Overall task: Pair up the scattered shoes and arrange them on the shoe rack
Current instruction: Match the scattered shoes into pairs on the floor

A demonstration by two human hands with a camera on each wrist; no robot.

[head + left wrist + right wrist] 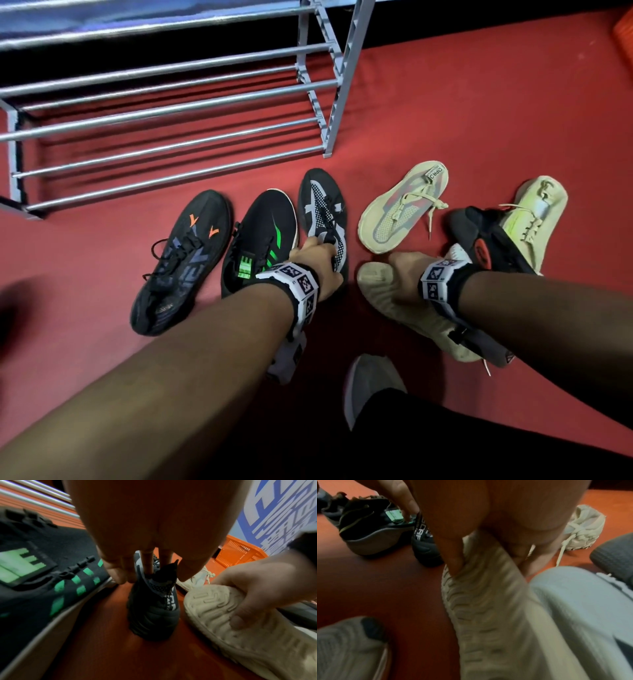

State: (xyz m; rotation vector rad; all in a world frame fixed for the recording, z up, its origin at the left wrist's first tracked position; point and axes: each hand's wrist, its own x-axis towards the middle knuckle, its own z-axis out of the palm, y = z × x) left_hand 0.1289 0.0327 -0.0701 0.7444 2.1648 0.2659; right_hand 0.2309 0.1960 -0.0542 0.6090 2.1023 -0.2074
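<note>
Both hands grip shoes at centre frame in the head view: the left hand has its fingers hooked into the collar of a black shoe with a grey dotted pattern, and the right hand curls around a cream shoe turned sole-up, thumb pressed on the ribbed tread. In the left wrist view, 2 fingers go down inside the dark shoe's opening, its heel standing on the red floor.

At the lower centre of the frame, nearest the person, a grey shoe toe pokes out beside a dark trouser leg. Just left of the left hand lie 2 black shoes side by side: 1 with green stripes, then 1 with orange marks further left. Right of centre, beyond the right hand, a second cream shoe lies with its laces loose. At the right edge, a black shoe with a red-orange circle rests against a pale yellow-green shoe.

Across the upper left of the frame stands the shoe rack, its grey metal bars bare, well apart from the row of shoes.
</note>
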